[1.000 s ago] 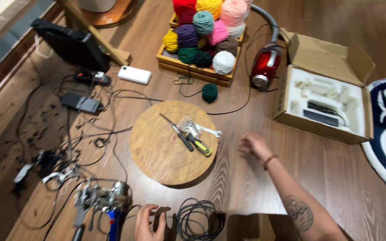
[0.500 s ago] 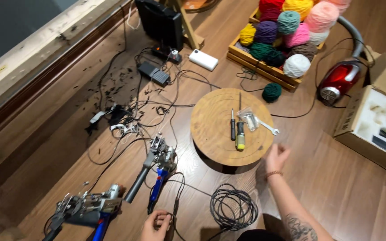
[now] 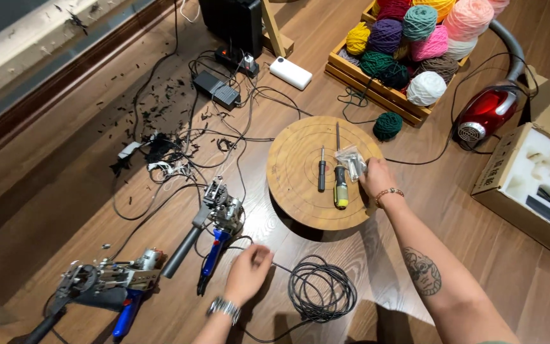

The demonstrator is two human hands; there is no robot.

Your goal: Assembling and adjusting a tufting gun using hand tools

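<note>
Wooden flooring carried everything, and a round wooden board (image 3: 300,191) lay at its middle like a low table. On it rested a small black screwdriver (image 3: 321,169), a yellow-handled screwdriver (image 3: 340,185) and a clear plastic bag of small metal parts (image 3: 353,159). The right hand (image 3: 377,179) lay at the board's right edge with its fingers curled onto that bag, apparently closing on it, though the bag had not left the board. The left hand (image 3: 247,274) hung low over the floor with fingers bent down around a thin black cable (image 3: 275,264), just beside the blue-handled tufting gun (image 3: 216,223); whether it truly gripped the cable I could not tell. A coil of black cable (image 3: 321,290) sat near it to the right.

As far as could be judged, the work stood early: both screwdrivers lay untouched, and neither that gun nor the second tufting gun (image 3: 106,280) showed any sign of being opened.

Of the containers, a wooden crate (image 3: 377,86) held balls of yarn in yellow, purple, teal, pink, white, brown and green, with one dark green ball (image 3: 387,125) loose on the floor beside it. An open cardboard box (image 3: 510,165) held a white moulded insert with dark pieces in its recesses. A red vacuum cleaner (image 3: 488,118) stood between crate and box.
</note>
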